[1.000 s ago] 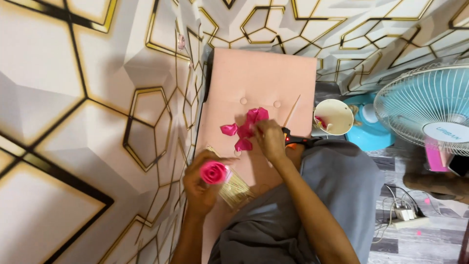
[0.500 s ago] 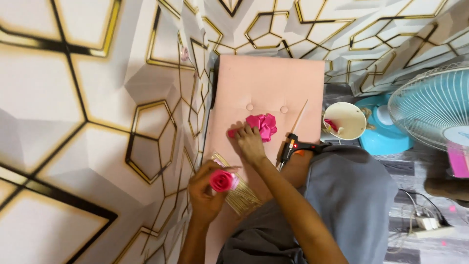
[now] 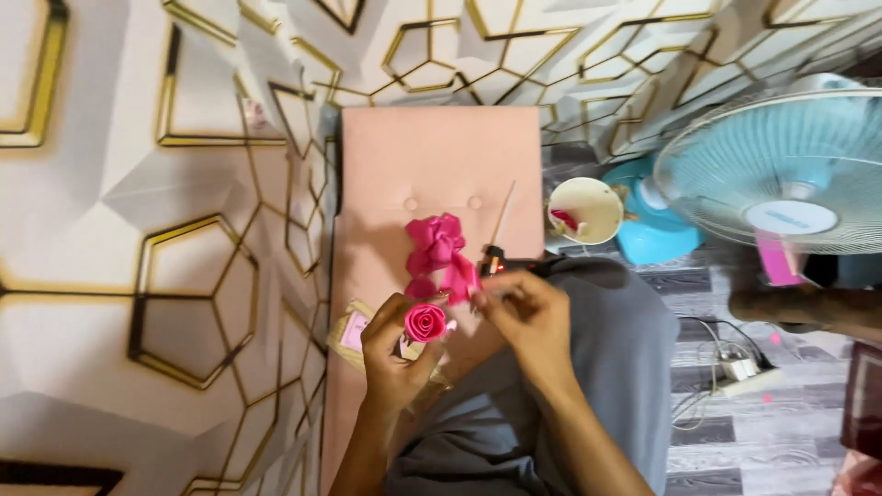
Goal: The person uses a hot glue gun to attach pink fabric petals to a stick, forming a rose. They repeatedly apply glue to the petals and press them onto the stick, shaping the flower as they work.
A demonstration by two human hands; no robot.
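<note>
Over pink board (image 3: 386, 156): left hand (image 3: 397, 354) closed around pink rose (image 3: 425, 322); right hand (image 3: 528, 317) pinching pink petal (image 3: 462, 278).

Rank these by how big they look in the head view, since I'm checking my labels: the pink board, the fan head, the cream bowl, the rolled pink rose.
1. pink board
2. fan head, cut off by the frame and nearer the camera, so unsure
3. cream bowl
4. rolled pink rose

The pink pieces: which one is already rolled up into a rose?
The rolled pink rose held in the left hand; the loose pink petals lie flat on the pink padded board.
</note>
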